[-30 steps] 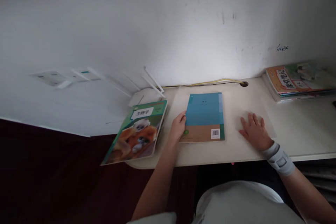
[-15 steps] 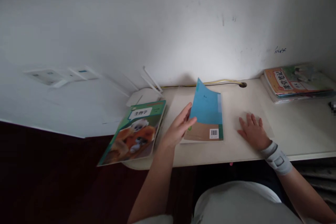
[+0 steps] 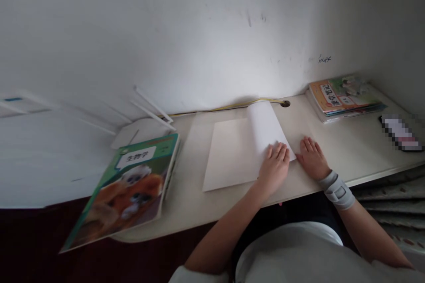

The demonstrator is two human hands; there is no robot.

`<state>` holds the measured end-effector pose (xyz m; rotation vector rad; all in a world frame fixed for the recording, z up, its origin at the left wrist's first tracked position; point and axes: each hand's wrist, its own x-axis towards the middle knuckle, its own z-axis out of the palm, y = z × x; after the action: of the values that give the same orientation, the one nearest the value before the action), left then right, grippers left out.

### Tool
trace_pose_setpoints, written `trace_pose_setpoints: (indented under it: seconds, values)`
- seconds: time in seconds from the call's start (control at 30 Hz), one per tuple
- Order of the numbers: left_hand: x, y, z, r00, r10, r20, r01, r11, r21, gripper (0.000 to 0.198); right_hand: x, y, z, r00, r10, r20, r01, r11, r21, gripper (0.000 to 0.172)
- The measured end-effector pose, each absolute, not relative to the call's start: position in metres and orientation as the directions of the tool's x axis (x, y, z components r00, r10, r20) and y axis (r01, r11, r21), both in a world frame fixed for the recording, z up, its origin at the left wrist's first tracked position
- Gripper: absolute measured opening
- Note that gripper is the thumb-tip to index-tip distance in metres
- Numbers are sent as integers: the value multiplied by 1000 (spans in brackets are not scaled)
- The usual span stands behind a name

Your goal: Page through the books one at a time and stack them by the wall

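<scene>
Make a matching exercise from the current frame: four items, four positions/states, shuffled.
Items
1. open book
2. monkey-cover book
3. stack of books
4. right hand

Places or states
A. far right of the desk, by the wall
B. flat on the desk, just right of the open book
C. hanging over the desk's left front edge
D. middle of the desk, white pages up, left hand pressing its right page

Pairs: 1-D, 2-C, 3-A, 4-B
</scene>
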<state>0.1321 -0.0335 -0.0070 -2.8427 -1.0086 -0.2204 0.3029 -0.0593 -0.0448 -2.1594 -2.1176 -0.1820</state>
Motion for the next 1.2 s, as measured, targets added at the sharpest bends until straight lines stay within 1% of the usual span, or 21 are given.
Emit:
trace_pose_setpoints:
  seconds: [0.1,0.33,0.5,0.6,0.7,0.83,0.97,1.2]
  values:
    - [132,-33,-15,768,619,163,637,-765,-94,39,303,-58,-45,26,988,154,1000,-24,-19,49]
    - [138,-32,-25,769,618,167,635,-768,-82,39,308,-57,-49,8,982,186,999,2,-55,44]
    - [148,-32,-20,761,630,156,647,-753,-115,39,314,-55,-55,28,969,245,984,16,-175,41]
    - [158,-31,-20,754,633,174,655,-744,-131,40,316,-54,-57,42,962,270,968,28,-251,40]
    - [168,-31,-22,766,612,197,640,-756,-138,40,317,-54,-58,55,960,273,955,29,-295,41]
    - [172,-35,-25,804,562,192,589,-798,-129,38,319,-53,-59,77,951,301,936,35,-350,43]
    - [167,-44,-23,825,527,201,555,-823,-118,36,320,-53,-59,130,937,324,910,17,-414,46]
    - [164,-48,-20,845,486,224,512,-856,-70,33,319,-51,-61,152,945,291,908,-17,-418,48]
